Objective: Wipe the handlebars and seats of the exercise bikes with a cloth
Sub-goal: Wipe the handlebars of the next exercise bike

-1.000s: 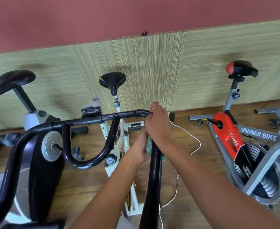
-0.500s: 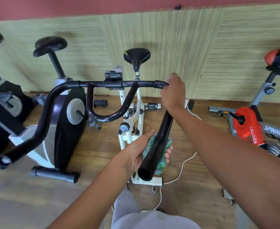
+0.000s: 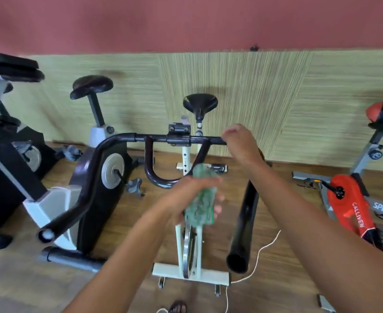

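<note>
At the far left a black bike (image 3: 3, 159) is running off the edge, its seat smeared by motion blur. Next to it the grey-and-black bike (image 3: 95, 199) is standing behind the near, left arm of the dark handlebars (image 3: 154, 138), which is covering part of its body. In the middle the white bike (image 3: 189, 245) is showing only in pieces. The left hand (image 3: 186, 193) and the green cloth (image 3: 200, 204) are hiding much of its frame, while its black seat (image 3: 200, 102) is sitting clear above the crossbar.

The left hand's grip is wrapping round the cloth, though both are blurring and the fingers are hard to separate. The cloth is hanging in the air between the U-shaped loop and the right arm of the handlebars, touching neither.

The right hand (image 3: 242, 145) is lying over the bend where the crossbar turns, hiding it. Its fingers are blurring too, so I cannot tell whether its grip is closing on the bar or is loose. A white cord (image 3: 265, 249) is trailing across the floor. At the right the red bike (image 3: 353, 204) is being cut off by the edge.

Half a second ago the cloth was wrapped round the right arm near its open end, and now it is coming away to the left. The right hand was plainly clasping the bend then.
</note>
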`<state>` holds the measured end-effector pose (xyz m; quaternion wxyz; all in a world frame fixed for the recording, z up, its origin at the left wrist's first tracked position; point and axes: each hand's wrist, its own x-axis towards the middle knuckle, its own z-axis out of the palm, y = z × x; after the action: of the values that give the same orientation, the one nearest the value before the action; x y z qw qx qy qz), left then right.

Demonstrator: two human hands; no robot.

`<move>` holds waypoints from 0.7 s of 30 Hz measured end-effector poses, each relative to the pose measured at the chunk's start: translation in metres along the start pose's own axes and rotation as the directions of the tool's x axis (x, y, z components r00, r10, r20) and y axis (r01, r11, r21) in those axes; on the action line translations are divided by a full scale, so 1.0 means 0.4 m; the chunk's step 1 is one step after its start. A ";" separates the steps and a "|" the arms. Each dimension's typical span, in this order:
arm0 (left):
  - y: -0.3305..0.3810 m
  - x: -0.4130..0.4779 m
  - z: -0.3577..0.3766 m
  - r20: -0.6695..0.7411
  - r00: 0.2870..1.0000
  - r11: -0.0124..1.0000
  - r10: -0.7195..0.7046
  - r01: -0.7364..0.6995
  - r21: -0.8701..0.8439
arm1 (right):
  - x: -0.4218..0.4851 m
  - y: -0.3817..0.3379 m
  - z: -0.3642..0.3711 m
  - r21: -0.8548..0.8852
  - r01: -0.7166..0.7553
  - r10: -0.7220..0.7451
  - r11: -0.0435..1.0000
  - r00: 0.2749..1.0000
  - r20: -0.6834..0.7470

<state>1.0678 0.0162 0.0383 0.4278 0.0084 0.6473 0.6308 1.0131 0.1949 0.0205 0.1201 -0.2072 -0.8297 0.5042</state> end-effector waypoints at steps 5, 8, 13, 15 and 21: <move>0.189 0.055 -0.091 -0.025 0.981 0.944 0.194 -0.194 -0.269 | 0.012 -0.088 0.027 0.473 -0.301 0.071 0.828 0.894 0.443; 0.281 0.088 -0.135 0.016 0.967 0.921 0.252 -0.235 -0.311 | 0.023 -0.118 0.042 0.709 -0.413 -0.083 0.571 0.831 0.551; 0.356 0.144 -0.163 -0.008 0.953 0.918 0.303 -0.294 -0.266 | 0.010 -0.183 0.080 0.869 -0.413 -0.228 0.273 0.850 0.476; 0.358 0.165 -0.155 -0.023 0.944 0.906 0.329 -0.322 -0.275 | 0.008 -0.190 0.116 0.914 -0.371 -0.154 0.162 0.906 0.395; 0.324 0.218 -0.143 -0.006 0.749 0.556 0.662 -0.487 0.674 | -0.032 -0.169 0.190 0.989 -0.146 0.104 -0.028 0.983 0.149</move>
<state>0.9117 0.0442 0.0883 0.0781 0.2821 0.8303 0.4743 0.9782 0.1017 0.0452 0.1734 -0.1262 -0.2027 0.9555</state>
